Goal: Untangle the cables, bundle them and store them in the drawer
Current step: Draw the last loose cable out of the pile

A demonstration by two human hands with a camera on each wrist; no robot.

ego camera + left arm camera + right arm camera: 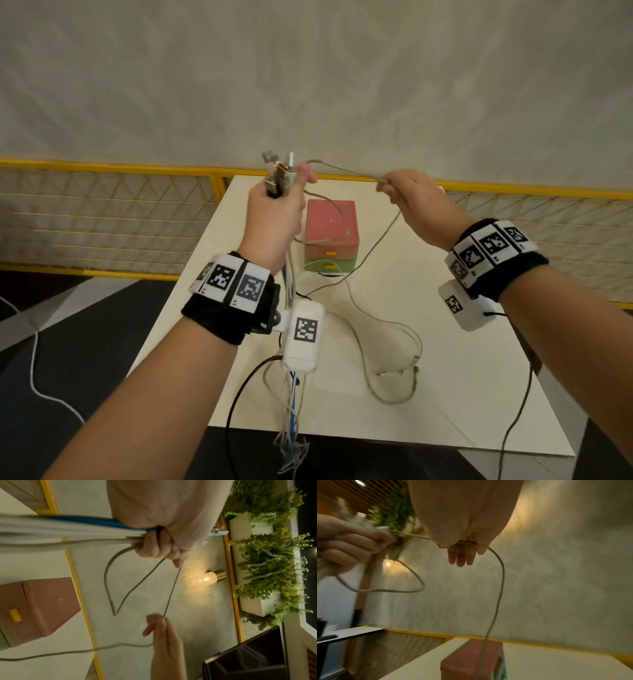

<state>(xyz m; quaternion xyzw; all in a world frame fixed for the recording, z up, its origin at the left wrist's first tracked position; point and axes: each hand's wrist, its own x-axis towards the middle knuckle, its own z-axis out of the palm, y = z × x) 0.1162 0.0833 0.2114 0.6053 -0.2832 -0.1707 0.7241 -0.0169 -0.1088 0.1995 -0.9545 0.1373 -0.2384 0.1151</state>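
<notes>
Closest to my head camera were the two forearms, each with a black wristband [228, 301] carrying square printed markers. The left hand [277, 209] was raised above the table [445, 377] and closed in a fist around a bundle of cables [290, 394] — white, grey and one blue — whose plug ends [279, 168] stuck up out of the fist while the long tails hung down past the wrist and over the table's near edge. From the left wrist camera I could see the fingers [154, 545] curled tight round that bundle.

The drawer box [331, 236] stood on the far part of the table, pink on top with a green drawer below it, both drawers shut as far as I could tell; I saw nothing of what was inside. A loop of the grey cable [346, 169] hung in front of the box.

That cable ran from the left fist across to the right hand [418, 202], which pinched it between thumb and fingertips, the other fingers fairly straight. Past the pinch it dropped to the table and lay in loose loops near the middle, well below both hands — its small end plugs [397, 373] were too small for me to identify.

The wrist views were blurred.
</notes>
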